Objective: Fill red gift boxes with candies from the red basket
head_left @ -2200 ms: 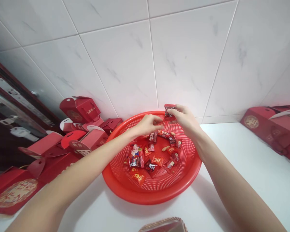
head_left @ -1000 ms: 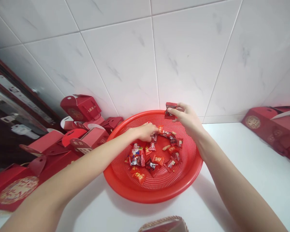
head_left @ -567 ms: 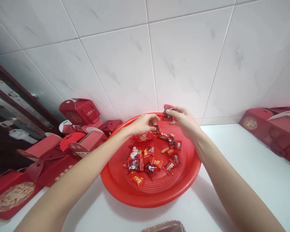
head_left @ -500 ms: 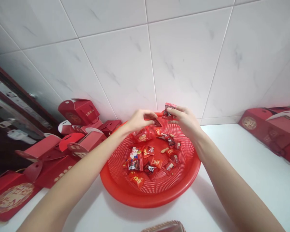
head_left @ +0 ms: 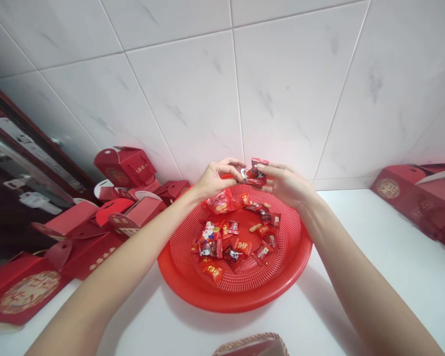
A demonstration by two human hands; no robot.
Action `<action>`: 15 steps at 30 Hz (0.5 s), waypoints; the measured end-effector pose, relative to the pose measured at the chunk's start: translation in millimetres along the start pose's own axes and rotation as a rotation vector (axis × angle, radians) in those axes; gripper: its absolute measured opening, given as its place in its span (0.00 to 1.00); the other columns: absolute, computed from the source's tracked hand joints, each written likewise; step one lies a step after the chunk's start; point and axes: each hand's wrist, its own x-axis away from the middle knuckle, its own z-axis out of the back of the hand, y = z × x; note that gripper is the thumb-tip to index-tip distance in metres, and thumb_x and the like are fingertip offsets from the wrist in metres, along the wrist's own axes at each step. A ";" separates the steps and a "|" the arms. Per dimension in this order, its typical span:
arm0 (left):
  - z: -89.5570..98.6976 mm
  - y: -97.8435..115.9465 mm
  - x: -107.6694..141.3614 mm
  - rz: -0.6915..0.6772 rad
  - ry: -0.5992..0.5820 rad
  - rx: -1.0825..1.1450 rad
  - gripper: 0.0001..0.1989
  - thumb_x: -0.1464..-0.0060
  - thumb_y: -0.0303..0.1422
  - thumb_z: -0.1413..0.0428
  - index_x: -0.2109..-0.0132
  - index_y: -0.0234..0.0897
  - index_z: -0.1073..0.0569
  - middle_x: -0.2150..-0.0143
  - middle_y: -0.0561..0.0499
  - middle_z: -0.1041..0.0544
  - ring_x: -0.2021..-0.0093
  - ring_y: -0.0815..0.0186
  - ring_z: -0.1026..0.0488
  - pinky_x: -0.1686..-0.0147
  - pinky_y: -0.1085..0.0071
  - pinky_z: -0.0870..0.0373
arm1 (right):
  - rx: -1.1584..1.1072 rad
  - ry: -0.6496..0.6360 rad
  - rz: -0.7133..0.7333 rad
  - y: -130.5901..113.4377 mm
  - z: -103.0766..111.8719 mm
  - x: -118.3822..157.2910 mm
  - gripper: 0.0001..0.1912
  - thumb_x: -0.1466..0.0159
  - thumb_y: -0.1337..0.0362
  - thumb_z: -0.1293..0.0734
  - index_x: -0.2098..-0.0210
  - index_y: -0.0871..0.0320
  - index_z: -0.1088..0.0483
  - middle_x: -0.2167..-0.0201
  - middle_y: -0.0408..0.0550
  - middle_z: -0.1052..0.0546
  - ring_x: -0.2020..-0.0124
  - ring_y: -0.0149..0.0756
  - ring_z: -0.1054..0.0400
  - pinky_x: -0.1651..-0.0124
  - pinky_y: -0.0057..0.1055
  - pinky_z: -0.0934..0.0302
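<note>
Over the far rim of a red plastic basket, my two hands are close together. My left hand pinches a small wrapped candy with a dark and white wrapper. Between the thumb and fingers of my right hand is a red wrapped candy, touching or nearly touching the one on the left. Below them in the basket lie several wrapped candies, a larger red packet near the far left side, and a peanut in its shell.
Several red gift boxes with handles are piled on the left, and more red boxes stand at the right. A white tiled wall rises behind the basket. A braided-edged container shows at the white table's near edge.
My left hand has moved right and slightly up with its candy, so both candies now meet or overlap in view. My right hand keeps its hold. The view has shifted slightly.
</note>
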 end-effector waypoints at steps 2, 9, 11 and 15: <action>-0.4 -0.6 -0.4 -0.003 -0.003 0.020 0.08 0.49 0.36 0.35 0.71 0.37 0.21 0.49 0.44 0.22 0.48 0.59 0.25 0.42 0.56 0.31 | 0.026 -0.048 -0.009 -0.6 -2.0 1.8 0.12 0.42 0.63 0.25 0.59 0.58 0.22 0.57 0.53 0.18 0.57 0.40 0.23 0.47 0.39 0.31; 4.4 -4.4 -1.7 0.143 -0.165 0.171 0.12 0.55 0.32 0.35 0.65 0.36 0.29 0.58 0.48 0.22 0.56 0.64 0.24 0.51 0.63 0.28 | 0.055 -0.011 0.028 2.4 -1.5 1.7 0.12 0.42 0.64 0.24 0.59 0.59 0.21 0.60 0.54 0.17 0.58 0.40 0.22 0.46 0.40 0.31; 7.6 -4.7 0.0 0.239 -0.317 0.138 0.13 0.57 0.31 0.35 0.65 0.36 0.30 0.63 0.51 0.22 0.60 0.65 0.24 0.56 0.66 0.27 | 0.074 0.017 0.049 3.2 -0.8 1.3 0.11 0.42 0.64 0.25 0.59 0.59 0.21 0.61 0.54 0.17 0.57 0.40 0.22 0.48 0.40 0.30; 9.5 -2.8 5.9 0.478 -0.775 -0.079 0.11 0.59 0.32 0.35 0.67 0.36 0.25 0.67 0.53 0.20 0.66 0.65 0.24 0.64 0.70 0.29 | 0.111 0.019 0.076 3.3 -1.4 2.0 0.11 0.40 0.63 0.26 0.58 0.58 0.21 0.61 0.52 0.16 0.59 0.39 0.21 0.50 0.38 0.29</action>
